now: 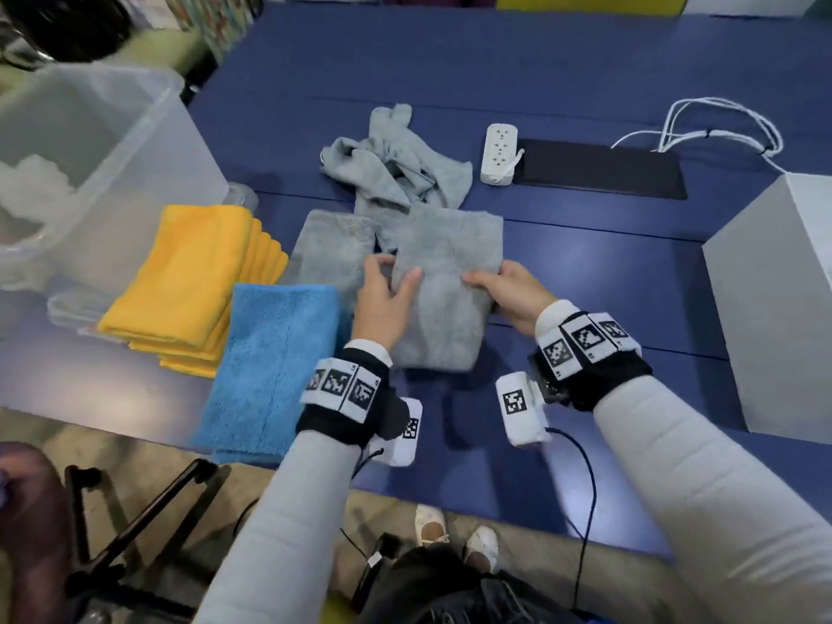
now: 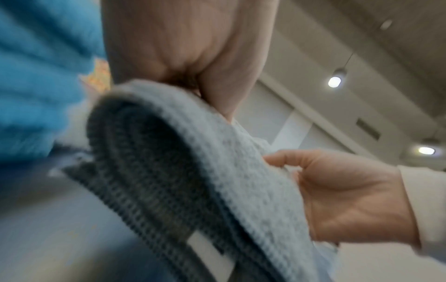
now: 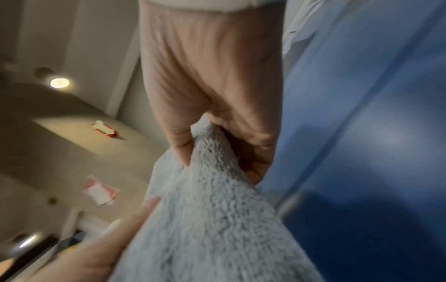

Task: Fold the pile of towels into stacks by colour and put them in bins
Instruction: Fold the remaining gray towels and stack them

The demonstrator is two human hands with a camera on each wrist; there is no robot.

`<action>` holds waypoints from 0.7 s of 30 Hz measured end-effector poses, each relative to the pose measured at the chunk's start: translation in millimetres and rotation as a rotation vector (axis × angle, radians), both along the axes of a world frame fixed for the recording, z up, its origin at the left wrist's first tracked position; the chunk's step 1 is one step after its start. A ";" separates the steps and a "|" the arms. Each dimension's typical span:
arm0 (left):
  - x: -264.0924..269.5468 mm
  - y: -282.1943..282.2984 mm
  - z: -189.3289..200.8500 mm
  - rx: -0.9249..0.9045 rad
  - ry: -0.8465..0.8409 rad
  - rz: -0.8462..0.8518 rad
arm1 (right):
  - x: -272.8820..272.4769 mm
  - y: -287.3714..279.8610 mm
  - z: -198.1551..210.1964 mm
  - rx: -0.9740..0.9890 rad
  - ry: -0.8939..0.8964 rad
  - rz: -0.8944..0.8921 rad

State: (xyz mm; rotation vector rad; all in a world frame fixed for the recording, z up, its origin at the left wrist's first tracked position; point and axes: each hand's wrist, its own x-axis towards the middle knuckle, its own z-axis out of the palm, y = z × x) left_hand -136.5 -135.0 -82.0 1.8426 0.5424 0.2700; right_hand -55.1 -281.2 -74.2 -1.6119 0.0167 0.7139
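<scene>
A folded grey towel (image 1: 443, 286) is held between both hands just above the blue table (image 1: 585, 272), with its shadow under the near end. My left hand (image 1: 394, 274) grips its left side, thumb on top. My right hand (image 1: 484, 281) pinches the right edge, thumb on top and fingers beneath. The left wrist view shows the grey towel's (image 2: 217, 171) layered fold under my left hand (image 2: 212, 91). The right wrist view shows my right hand (image 3: 212, 148) pinching the grey towel (image 3: 217, 219). Another folded grey towel (image 1: 333, 245) lies just left of it. Crumpled grey towels (image 1: 396, 168) lie behind.
A stack of folded yellow towels (image 1: 193, 281) and a folded blue towel (image 1: 274, 367) lie at the near left. A clear plastic bin (image 1: 112, 141) stands at the far left, a white box (image 1: 774, 299) at the right. A power strip (image 1: 499, 153), black pad (image 1: 599, 168) and white cables (image 1: 720, 123) lie behind.
</scene>
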 end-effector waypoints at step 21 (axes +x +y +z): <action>50.7 155.9 18.4 0.619 0.306 -0.026 | 47.3 194.8 -64.8 -0.178 -0.142 0.132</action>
